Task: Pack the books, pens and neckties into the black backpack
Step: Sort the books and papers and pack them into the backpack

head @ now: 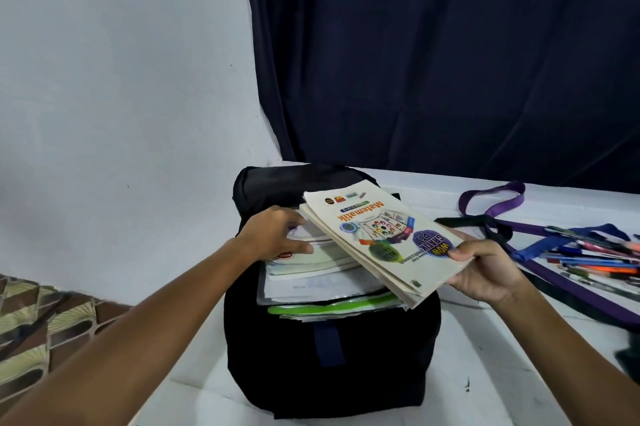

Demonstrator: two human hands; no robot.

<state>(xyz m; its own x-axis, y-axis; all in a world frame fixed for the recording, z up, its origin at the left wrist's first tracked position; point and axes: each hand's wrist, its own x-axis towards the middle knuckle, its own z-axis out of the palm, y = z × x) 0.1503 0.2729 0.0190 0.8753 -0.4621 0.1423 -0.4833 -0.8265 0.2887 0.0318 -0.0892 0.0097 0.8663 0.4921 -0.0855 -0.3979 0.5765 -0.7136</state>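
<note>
The thumb of the right hand (485,270) is pressed on the cover of the Matematik book (377,238) near its corner, and the other fingers are curled underneath, so that a thin bundle of books is pinched at the near right corner. The fingers of the left hand (277,235) are bent around the edges of the books already in the bag (311,263), and these books are held back or parted by them, with the thumb stretched along their side. The black backpack (329,356) is standing upright on the white table (485,356) with its mouth open, and the stack inside reaches up to the opening. The held bundle is tilted, with the far end resting above the stack. For a good insertion, a gap should be kept open by the left hand, and the bundle should be turned more upright and slid down along the spines, so that no corner is caught. Both forearms are extended forward, the left one from low left, the right wrist bent inward. The pens (595,259) and the purple and dark neckties (495,204) are lying on the table at the right, not yet packed.
</note>
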